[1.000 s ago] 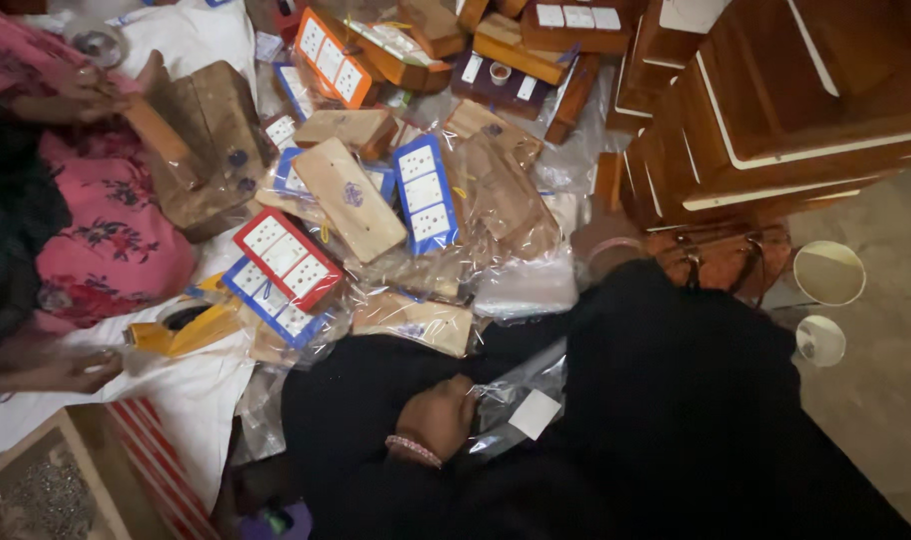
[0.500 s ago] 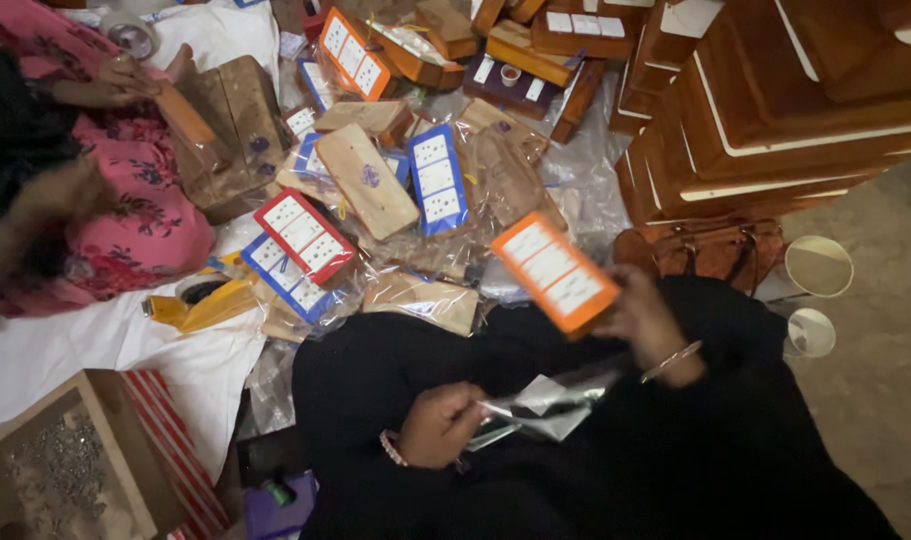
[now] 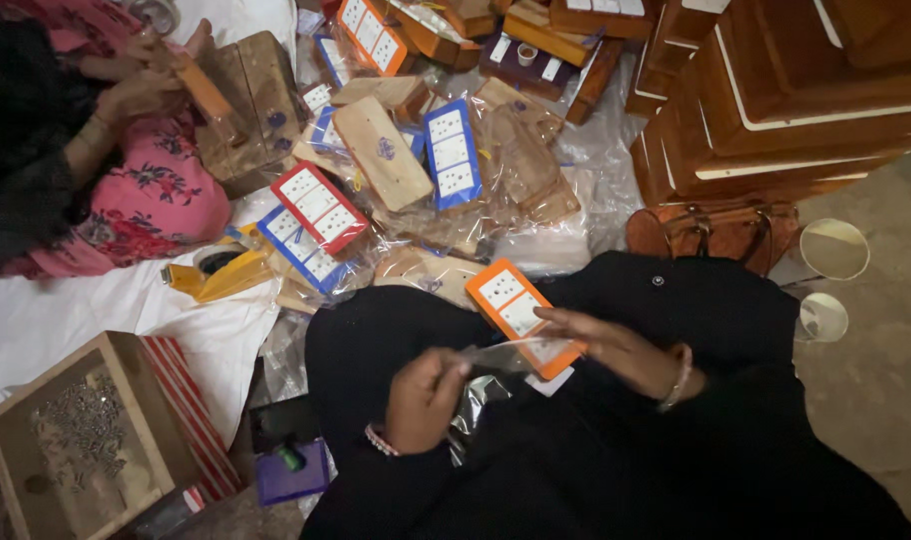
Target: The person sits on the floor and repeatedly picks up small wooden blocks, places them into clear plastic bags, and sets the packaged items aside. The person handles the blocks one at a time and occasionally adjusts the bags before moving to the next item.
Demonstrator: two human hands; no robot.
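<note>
While resting on the lap, orange-edged board grasped by right hand, left hand pinching clear plastic bag.

So the person wearing the camera is dressed all in black, loose plain fabric covering the lap and both arms, with long sleeves running down to the wrists. There's one small round button or stud on the cloth up near the knee. The left hand has a beaded bracelet at the wrist, looks pinkish-red and white. The right hand has a thin, pale metal-looking bangle on its wrist. Can't make out any rings.
</note>
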